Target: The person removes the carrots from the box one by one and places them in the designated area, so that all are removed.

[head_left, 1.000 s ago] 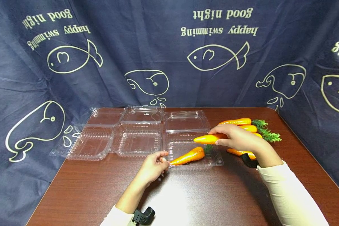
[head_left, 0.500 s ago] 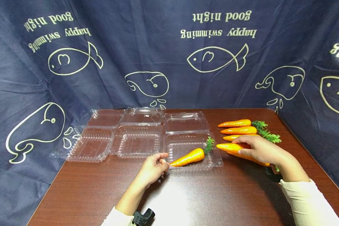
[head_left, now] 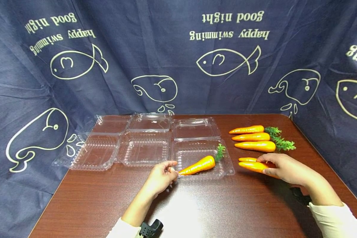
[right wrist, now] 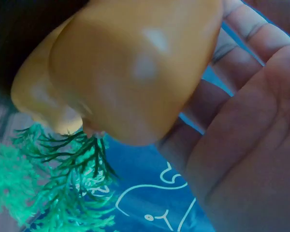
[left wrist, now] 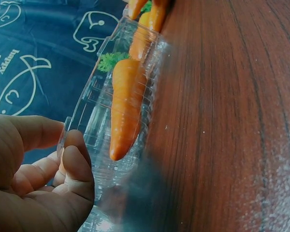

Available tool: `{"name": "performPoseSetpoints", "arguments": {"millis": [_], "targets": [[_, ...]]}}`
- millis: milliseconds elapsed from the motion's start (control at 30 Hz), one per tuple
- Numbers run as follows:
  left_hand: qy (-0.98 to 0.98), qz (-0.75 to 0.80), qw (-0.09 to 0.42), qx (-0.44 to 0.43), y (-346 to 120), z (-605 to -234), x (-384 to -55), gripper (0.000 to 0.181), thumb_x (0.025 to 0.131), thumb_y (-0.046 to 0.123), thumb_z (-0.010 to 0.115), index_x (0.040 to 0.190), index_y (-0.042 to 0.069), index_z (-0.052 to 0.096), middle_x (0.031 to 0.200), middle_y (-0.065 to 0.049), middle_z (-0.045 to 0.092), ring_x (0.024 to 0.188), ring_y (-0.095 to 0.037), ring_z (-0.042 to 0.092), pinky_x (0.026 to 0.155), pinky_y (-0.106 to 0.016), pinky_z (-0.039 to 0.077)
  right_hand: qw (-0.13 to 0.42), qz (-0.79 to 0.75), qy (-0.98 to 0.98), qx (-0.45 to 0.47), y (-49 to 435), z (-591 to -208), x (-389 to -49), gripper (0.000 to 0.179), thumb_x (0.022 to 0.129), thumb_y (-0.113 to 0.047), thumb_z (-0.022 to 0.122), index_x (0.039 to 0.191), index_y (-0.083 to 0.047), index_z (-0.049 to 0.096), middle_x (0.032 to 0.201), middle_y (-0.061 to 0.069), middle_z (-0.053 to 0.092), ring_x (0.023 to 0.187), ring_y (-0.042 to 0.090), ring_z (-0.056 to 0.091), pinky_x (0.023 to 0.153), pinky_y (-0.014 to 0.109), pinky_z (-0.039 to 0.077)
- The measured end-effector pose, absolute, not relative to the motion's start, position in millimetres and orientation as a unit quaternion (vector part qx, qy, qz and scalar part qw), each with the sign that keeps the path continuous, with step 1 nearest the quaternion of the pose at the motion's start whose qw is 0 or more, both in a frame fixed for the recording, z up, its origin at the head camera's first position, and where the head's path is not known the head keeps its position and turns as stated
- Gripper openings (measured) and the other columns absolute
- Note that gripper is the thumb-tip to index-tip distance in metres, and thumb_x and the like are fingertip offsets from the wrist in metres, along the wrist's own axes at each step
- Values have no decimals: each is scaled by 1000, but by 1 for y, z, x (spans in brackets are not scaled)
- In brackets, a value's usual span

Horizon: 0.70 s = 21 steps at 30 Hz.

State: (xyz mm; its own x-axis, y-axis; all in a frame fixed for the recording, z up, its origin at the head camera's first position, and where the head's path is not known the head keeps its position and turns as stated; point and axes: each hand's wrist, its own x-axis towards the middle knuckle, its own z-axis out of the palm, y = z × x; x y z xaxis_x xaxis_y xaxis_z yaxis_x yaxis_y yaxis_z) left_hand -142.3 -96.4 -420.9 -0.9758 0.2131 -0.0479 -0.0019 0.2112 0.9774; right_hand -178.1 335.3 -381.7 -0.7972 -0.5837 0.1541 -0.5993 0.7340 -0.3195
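My left hand (head_left: pixel 162 177) pinches the front left corner of an open clear plastic container (head_left: pixel 221 170). Inside it lies one orange carrot (head_left: pixel 199 166) with a green leafy top, its tip toward that hand; the left wrist view shows the carrot (left wrist: pixel 127 108) through the clear wall. At the right of the table, my right hand (head_left: pixel 288 168) grips another carrot (head_left: pixel 253 167) between thumb and fingers, low over the wood. A further carrot (head_left: pixel 248 159) lies just behind it, partly hidden by the fingers. In the right wrist view the gripped carrot (right wrist: pixel 135 72) is large and blurred.
Behind the right hand lie a front carrot (head_left: pixel 256 145), a middle carrot (head_left: pixel 251 137) and a back carrot (head_left: pixel 247 129), leaves to the right. Left of the first container stand a middle container (head_left: pixel 145 162) and a left container (head_left: pixel 92 165), lids folded back. A blue curtain (head_left: pixel 178 56) hangs behind.
My right hand has carried its carrot from above the right container rightward and toward me, down beside another carrot. The left hand keeps its grip on the container corner.
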Motion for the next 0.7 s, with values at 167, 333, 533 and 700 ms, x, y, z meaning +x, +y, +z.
{"name": "performPoseSetpoints", "arguments": {"millis": [167, 333, 533, 700], "targets": [[774, 624, 85, 67, -96, -421, -143, 44, 86, -3, 61, 129, -12, 54, 76, -3, 57, 57, -12, 51, 43, -22, 42, 11, 181, -931, 316, 334, -386, -178, 28, 79, -8, 79, 104, -14, 68, 91, -14, 60, 81, 4, 53, 67, 29, 45], [777, 619, 91, 65, -96, -419, -143, 45, 88, -2, 62, 131, -11, 54, 78, -4, 57, 58, -14, 52, 44, -21, 43, 8, 164, -937, 307, 330, -390, -182, 29, 79, -7, 80, 105, -11, 69, 94, -9, 64, 84, 9, 56, 71, 34, 47], [775, 622, 83, 70, -96, -419, -144, 45, 86, -3, 63, 130, -12, 54, 77, -3, 56, 59, -12, 51, 47, -21, 44, 15, 153, -941, 300, 328, -393, -188, 29, 78, -3, 79, 105, -8, 70, 99, -2, 68, 90, 19, 63, 78, 43, 51], [777, 620, 88, 65, -97, -420, -144, 46, 87, -3, 62, 131, -12, 54, 77, -3, 57, 58, -11, 51, 47, -21, 44, 22, 149, -942, 299, 328, -398, -192, 28, 77, -2, 79, 103, -8, 70, 98, -1, 69, 90, 21, 63, 78, 45, 50]]}}
